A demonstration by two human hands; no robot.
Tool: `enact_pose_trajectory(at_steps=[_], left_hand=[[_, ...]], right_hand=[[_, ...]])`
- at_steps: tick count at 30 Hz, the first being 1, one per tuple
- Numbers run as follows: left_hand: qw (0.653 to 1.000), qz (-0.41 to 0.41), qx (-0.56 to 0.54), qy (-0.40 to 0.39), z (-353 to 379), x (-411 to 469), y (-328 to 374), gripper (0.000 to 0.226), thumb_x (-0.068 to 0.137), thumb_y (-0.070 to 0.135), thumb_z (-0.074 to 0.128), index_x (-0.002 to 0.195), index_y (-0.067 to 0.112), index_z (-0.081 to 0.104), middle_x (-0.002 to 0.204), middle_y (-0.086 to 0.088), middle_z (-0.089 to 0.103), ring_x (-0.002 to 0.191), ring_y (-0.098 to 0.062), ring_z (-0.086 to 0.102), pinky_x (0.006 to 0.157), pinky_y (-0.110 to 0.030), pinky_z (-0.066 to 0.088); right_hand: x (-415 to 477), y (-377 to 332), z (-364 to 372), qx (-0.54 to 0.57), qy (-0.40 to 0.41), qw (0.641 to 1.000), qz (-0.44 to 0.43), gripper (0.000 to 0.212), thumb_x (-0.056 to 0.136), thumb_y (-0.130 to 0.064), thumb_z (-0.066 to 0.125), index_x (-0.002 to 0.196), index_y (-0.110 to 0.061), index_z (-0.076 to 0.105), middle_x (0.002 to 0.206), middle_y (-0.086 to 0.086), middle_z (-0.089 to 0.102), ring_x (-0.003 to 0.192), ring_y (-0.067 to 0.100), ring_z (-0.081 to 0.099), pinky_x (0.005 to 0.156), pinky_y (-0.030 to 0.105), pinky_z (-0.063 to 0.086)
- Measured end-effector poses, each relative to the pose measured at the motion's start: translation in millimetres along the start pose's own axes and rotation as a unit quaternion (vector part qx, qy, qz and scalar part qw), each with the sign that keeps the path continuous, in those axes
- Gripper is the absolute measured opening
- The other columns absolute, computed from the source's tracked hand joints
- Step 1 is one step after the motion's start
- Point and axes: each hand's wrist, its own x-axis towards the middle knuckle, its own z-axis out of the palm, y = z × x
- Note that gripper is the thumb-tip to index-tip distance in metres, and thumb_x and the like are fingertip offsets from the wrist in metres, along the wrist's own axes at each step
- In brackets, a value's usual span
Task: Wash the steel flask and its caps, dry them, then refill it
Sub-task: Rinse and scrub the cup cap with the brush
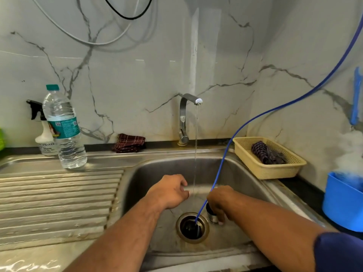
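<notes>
My left hand (170, 191) is curled inside the sink around the steel flask (198, 190), which lies sideways under the thin tap stream and blends with the steel basin. My right hand (218, 201) reaches down from the right and grips a small steel cap (212, 216) with a dark inside. The cap rests on the sink floor just right of the drain (191, 226). Most of the flask is hidden by my hands.
The tap (184, 118) is running. A blue hose (222, 163) drops from the upper right into the drain. A plastic water bottle (63, 130) and spray bottle (46, 138) stand on the drainboard. There is a folded cloth (129, 143) behind the sink, a beige basket (275, 167) and a blue tub (341, 203) at right.
</notes>
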Motion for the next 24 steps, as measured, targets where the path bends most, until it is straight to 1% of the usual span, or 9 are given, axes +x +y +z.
enact_pose_trajectory(at_steps=[5, 8, 10, 12, 15, 18, 21, 22, 24], left_hand=[[1.000, -0.001, -0.006, -0.005, 0.2, -0.7, -1.6, 0.032, 0.094, 0.037, 0.069, 0.124, 0.029, 0.062, 0.109, 0.009, 0.069, 0.099, -0.009, 0.065, 0.096, -0.036, 0.056], [1.000, -0.006, -0.007, -0.002, 0.9, -1.0, -1.9, 0.033, 0.095, 0.037, 0.069, 0.125, 0.030, 0.062, 0.112, 0.009, 0.068, 0.100, -0.009, 0.065, 0.097, -0.035, 0.056], [1.000, -0.004, -0.005, 0.001, 1.6, -0.5, -1.8, 0.033, 0.094, 0.037, 0.070, 0.126, 0.030, 0.061, 0.111, 0.010, 0.067, 0.099, -0.008, 0.064, 0.096, -0.034, 0.056], [1.000, -0.002, -0.007, 0.004, 1.3, -0.1, -1.7, 0.033, 0.094, 0.037, 0.070, 0.126, 0.030, 0.062, 0.110, 0.012, 0.066, 0.099, -0.007, 0.064, 0.095, -0.033, 0.056], [1.000, -0.006, -0.017, 0.010, 0.5, 1.0, -1.3, 0.033, 0.093, 0.036, 0.070, 0.125, 0.029, 0.063, 0.112, 0.011, 0.066, 0.101, -0.007, 0.064, 0.095, -0.033, 0.056], [0.999, -0.004, -0.025, 0.024, 0.8, 2.5, -2.7, 0.033, 0.093, 0.035, 0.071, 0.124, 0.027, 0.063, 0.109, 0.012, 0.066, 0.098, -0.004, 0.064, 0.090, -0.027, 0.056], [0.998, -0.001, -0.043, 0.046, 1.4, 2.0, -4.9, 0.031, 0.094, 0.034, 0.071, 0.124, 0.028, 0.064, 0.101, 0.015, 0.064, 0.092, 0.001, 0.062, 0.078, -0.016, 0.051], [0.997, -0.001, -0.053, 0.049, 1.7, 1.8, -6.0, 0.031, 0.094, 0.033, 0.071, 0.124, 0.028, 0.064, 0.100, 0.014, 0.064, 0.091, 0.001, 0.063, 0.076, -0.015, 0.050], [0.996, 0.001, -0.068, 0.055, 1.5, 2.2, -8.0, 0.031, 0.094, 0.033, 0.070, 0.123, 0.029, 0.063, 0.102, 0.013, 0.066, 0.092, -0.002, 0.065, 0.080, -0.018, 0.054]], right_hand=[[-12.6, 3.6, -0.2, 0.046, 0.036, 0.998, 0.019, 0.044, 0.091, -0.017, 0.074, 0.132, -0.007, 0.064, 0.142, 0.011, 0.060, 0.128, 0.029, 0.060, 0.097, 0.040, 0.051], [-21.4, 8.9, -10.7, 0.083, -0.022, 0.996, 0.030, 0.019, 0.096, -0.006, 0.064, 0.112, 0.003, 0.067, 0.131, 0.016, 0.067, 0.116, 0.031, 0.067, 0.090, 0.036, 0.052], [-21.0, 19.3, -19.9, 0.172, -0.116, 0.977, 0.044, 0.014, 0.102, -0.007, 0.057, 0.104, 0.003, 0.065, 0.114, 0.018, 0.074, 0.088, 0.028, 0.075, 0.091, 0.038, 0.057], [-23.1, 34.6, -32.5, 0.261, -0.143, 0.954, 0.022, 0.021, 0.106, -0.012, 0.051, 0.115, 0.000, 0.065, 0.088, 0.012, 0.078, 0.068, 0.022, 0.075, 0.085, 0.040, 0.060], [-35.1, 52.3, -51.4, 0.425, -0.090, 0.900, -0.036, 0.022, 0.106, -0.015, 0.051, 0.115, -0.005, 0.068, 0.086, 0.011, 0.076, 0.072, 0.021, 0.075, 0.074, 0.036, 0.061], [-23.7, 49.2, -52.2, 0.656, 0.026, 0.754, -0.028, 0.021, 0.107, -0.018, 0.050, 0.114, -0.006, 0.065, 0.100, 0.019, 0.074, 0.086, 0.028, 0.076, 0.075, 0.039, 0.064], [-2.2, 32.0, -45.8, 0.848, 0.064, 0.525, -0.019, 0.027, 0.109, -0.023, 0.048, 0.114, 0.000, 0.061, 0.102, 0.026, 0.071, 0.091, 0.035, 0.073, 0.075, 0.043, 0.062], [2.7, 27.2, -43.9, 0.879, 0.056, 0.472, -0.018, 0.030, 0.109, -0.024, 0.046, 0.114, 0.002, 0.060, 0.103, 0.027, 0.071, 0.091, 0.036, 0.072, 0.073, 0.042, 0.061], [9.4, 19.2, -40.6, 0.911, 0.031, 0.411, -0.022, 0.038, 0.110, -0.027, 0.044, 0.117, 0.007, 0.059, 0.105, 0.027, 0.072, 0.090, 0.036, 0.072, 0.071, 0.042, 0.059]])
